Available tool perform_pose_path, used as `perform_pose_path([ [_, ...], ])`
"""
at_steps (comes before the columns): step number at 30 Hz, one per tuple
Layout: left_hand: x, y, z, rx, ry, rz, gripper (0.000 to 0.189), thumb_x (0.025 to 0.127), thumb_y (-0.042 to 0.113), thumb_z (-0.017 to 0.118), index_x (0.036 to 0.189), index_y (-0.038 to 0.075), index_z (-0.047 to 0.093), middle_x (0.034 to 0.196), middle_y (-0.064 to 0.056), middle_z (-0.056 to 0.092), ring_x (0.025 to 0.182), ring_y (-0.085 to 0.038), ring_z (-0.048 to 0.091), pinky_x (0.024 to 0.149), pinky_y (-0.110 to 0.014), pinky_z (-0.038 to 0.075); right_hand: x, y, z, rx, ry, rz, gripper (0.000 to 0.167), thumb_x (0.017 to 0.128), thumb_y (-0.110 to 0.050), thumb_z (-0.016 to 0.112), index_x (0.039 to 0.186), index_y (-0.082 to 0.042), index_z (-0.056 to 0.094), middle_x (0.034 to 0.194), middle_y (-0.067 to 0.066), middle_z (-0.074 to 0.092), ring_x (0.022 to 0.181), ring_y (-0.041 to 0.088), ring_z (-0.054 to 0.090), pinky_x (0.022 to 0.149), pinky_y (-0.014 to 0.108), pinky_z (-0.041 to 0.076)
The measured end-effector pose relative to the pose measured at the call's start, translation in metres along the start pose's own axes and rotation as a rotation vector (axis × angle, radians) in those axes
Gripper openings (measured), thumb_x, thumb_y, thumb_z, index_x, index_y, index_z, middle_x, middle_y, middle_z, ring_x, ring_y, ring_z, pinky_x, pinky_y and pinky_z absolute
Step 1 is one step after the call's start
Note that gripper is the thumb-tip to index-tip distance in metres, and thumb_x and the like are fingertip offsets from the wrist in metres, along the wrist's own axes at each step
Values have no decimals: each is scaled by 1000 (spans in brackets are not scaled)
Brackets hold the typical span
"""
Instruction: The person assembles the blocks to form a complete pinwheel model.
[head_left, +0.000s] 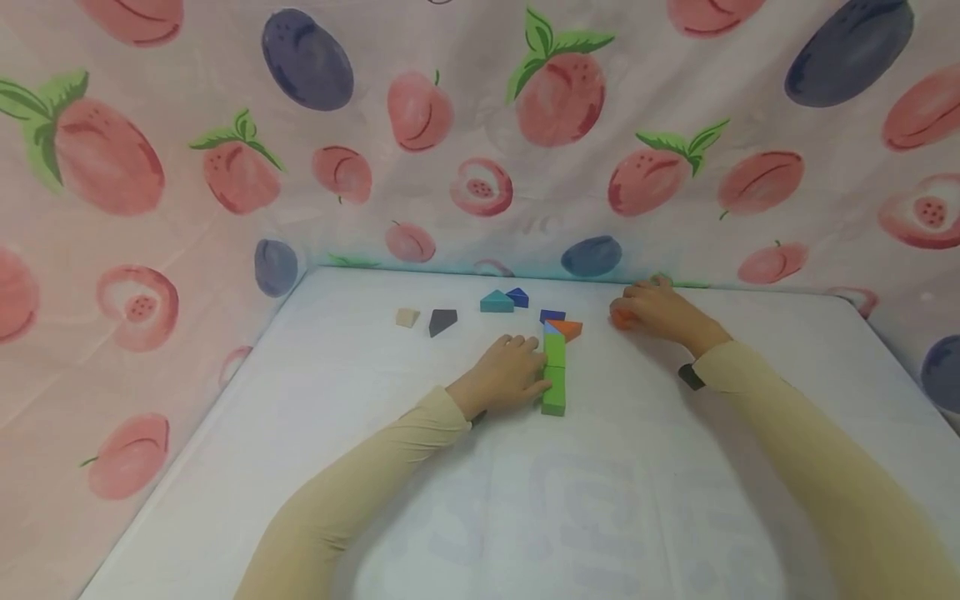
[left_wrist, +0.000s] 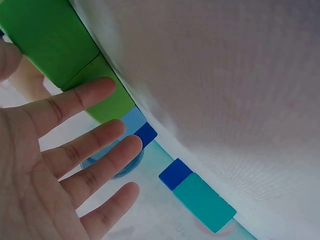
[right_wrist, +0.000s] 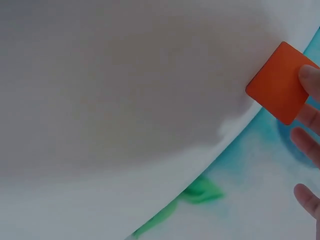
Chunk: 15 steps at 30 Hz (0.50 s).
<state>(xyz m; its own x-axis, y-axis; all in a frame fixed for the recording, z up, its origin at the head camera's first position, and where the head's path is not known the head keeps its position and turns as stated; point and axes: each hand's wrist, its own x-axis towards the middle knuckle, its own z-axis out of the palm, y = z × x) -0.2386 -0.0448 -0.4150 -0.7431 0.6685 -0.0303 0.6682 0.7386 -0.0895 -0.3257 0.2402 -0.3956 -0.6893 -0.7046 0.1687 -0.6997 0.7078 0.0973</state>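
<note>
My left hand (head_left: 502, 373) lies beside two green blocks (head_left: 554, 379) set end to end, its fingers extended and the fingertips right at their side. In the left wrist view the index finger (left_wrist: 92, 95) overlaps one green block. A light blue block (head_left: 551, 327), an orange triangular block (head_left: 573, 331) and a dark blue block (head_left: 553, 316) sit together at the far end of the green pair. Further right, my right hand (head_left: 663, 312) pinches an orange block (right_wrist: 276, 85) between thumb and fingers, with the block close over the white table.
A teal triangular block (head_left: 497, 302) and a dark blue triangular block (head_left: 517, 297) stand near the back edge. To their left are a black block (head_left: 442, 321) and a small beige block (head_left: 407, 317). Fruit-printed cloth (head_left: 420, 225) rises behind the white table (head_left: 600, 500).
</note>
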Motion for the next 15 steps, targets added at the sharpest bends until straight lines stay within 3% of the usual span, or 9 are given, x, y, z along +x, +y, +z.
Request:
perform_pose_path([
  [4, 0, 0, 0, -10, -6, -2, 47, 96, 51, 39, 122, 17, 57, 121, -5, 57, 108, -19, 52, 102, -38, 40, 24, -6, 2, 30, -62, 1, 14, 82, -8, 69, 94, -14, 68, 87, 5, 67, 88, 28, 56, 84, 56, 38],
  [11, 0, -1, 0, 5, -9, -3, 48, 96, 51, 39, 125, 17, 56, 124, -5, 56, 110, -19, 52, 102, -38, 40, 63, -17, 3, 48, -125, 18, 12, 84, -12, 68, 95, -17, 68, 95, 5, 69, 96, 33, 58, 96, 67, 34],
  [15, 1, -1, 1, 3, -7, -2, 48, 96, 52, 39, 125, 17, 56, 124, -5, 56, 110, -19, 52, 102, -37, 40, 81, -22, 7, 53, -146, 13, 13, 81, -15, 71, 93, -19, 69, 94, 2, 69, 97, 32, 56, 98, 68, 32],
])
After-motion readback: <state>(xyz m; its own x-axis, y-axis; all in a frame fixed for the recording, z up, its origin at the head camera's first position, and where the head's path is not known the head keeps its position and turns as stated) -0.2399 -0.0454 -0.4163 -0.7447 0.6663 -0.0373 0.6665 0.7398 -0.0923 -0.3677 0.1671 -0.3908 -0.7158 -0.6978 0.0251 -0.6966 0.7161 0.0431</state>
